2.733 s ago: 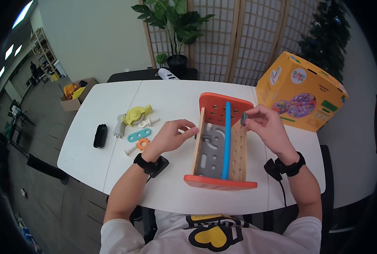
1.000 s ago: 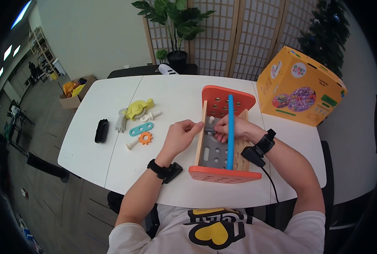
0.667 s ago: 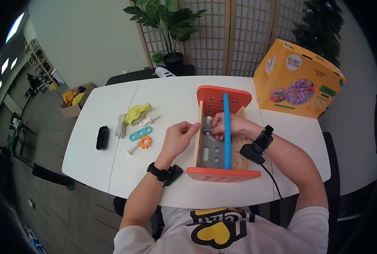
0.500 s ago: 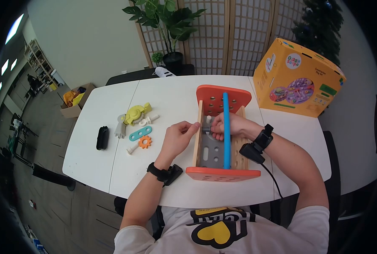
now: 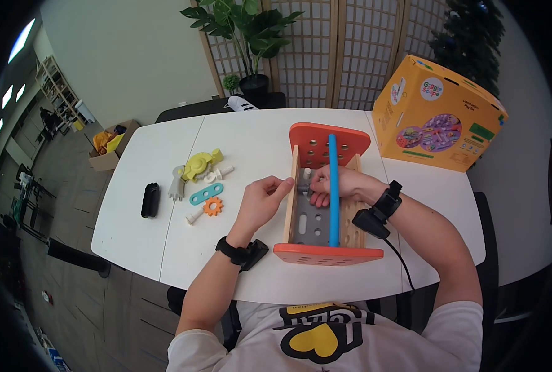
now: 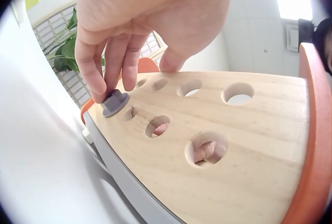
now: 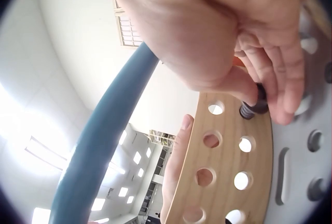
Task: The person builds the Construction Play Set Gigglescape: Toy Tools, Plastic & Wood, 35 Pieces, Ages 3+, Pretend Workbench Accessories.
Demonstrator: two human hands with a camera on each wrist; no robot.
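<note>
On white table [image 5: 133, 239], toy toolbox [image 5: 328, 253] in front of person, blue bar [image 5: 333, 198] across top. Left hand [image 6: 155, 16] not clenched: fingertips touch grey bolt head [image 6: 115, 103] on outer face of wooden side panel [image 6: 254, 130], thumb at panel's top edge. Right hand [image 7: 207, 32] inside toolbox, pinching dark nut [image 7: 261, 99] at threaded shaft [image 7: 246, 111]. Orange gear [image 5: 212, 207], teal strip [image 5: 206, 194] lie left of toolbox.

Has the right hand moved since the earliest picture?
Yes, leftward: the right hand was right of the blue bar; now its fingers reach past it.
</note>
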